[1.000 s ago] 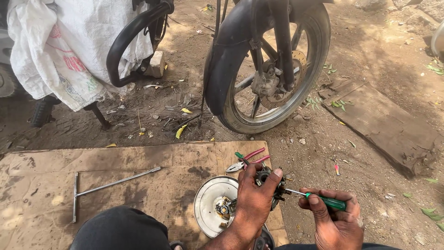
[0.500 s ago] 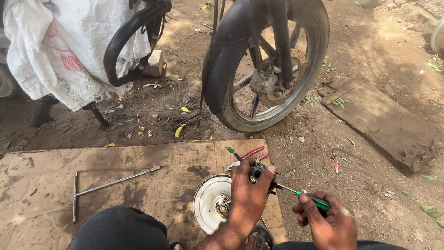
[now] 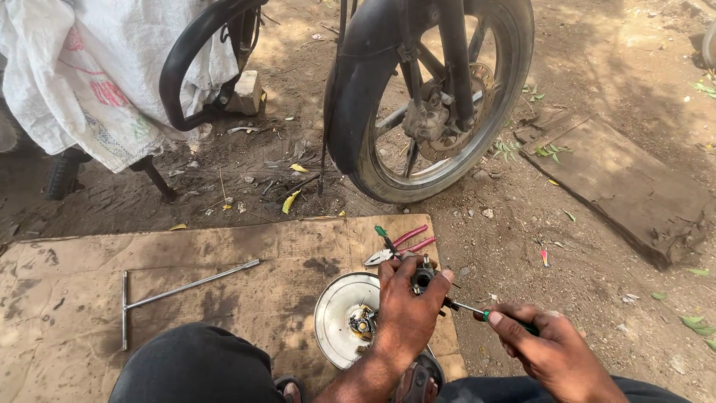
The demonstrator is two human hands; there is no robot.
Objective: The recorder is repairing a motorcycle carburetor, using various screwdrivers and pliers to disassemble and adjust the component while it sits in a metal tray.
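Now your left hand [image 3: 406, 310] is wrapped around the small dark metal part [image 3: 423, 278], held just above the round silver cover [image 3: 339, 313] near the right edge of the cardboard sheet [image 3: 186, 261]. Compared with a second ago, your right hand [image 3: 552, 351] has drawn back toward you and to the right, so more of the screwdriver [image 3: 477, 310] shaft is exposed while its tip remains at the part. In my judgement the tool is seated and turning work continues. Your right hand is closed around the green handle. The screwdriver's long axis runs nearly level, tip pointing left and slightly away from you. Red-handled pliers [image 3: 399, 246] lie just beyond, and a T-handle wrench [image 3: 179, 287] lies toward the left edge.
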